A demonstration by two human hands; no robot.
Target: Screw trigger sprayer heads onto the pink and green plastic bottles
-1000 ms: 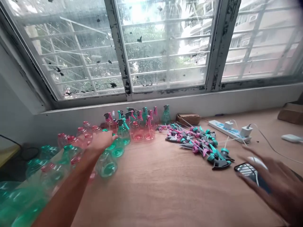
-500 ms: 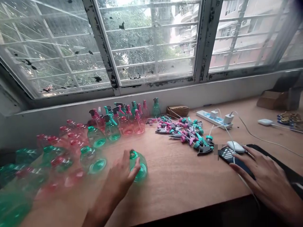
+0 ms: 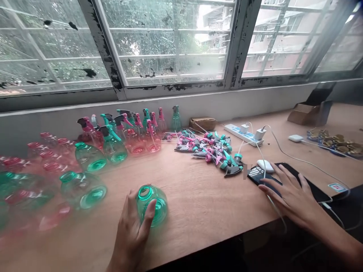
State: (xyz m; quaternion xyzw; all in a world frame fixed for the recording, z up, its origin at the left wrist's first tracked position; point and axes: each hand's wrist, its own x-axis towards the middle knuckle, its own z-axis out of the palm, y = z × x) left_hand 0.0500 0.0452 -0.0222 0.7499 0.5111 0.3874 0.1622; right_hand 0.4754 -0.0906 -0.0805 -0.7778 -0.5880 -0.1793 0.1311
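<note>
Rain-streaked windows (image 3: 170, 41) back a long wooden bench (image 3: 204, 215). Near its front edge, left of centre, the left hand (image 3: 129, 232) wraps around a capless green bottle (image 3: 154, 206), mouth up. The right hand (image 3: 293, 194) lies flat and spread, holding nothing, on a dark pad (image 3: 314, 187) beside a phone (image 3: 256, 174). The bottle is thin plastic and seemingly empty, so likely light, smooth and easily dented; the shoulder below its threaded neck looks the firmest hold. More bottles (image 3: 85, 189) crowd the left, and sprayer heads (image 3: 212, 153) are heaped further back
</note>
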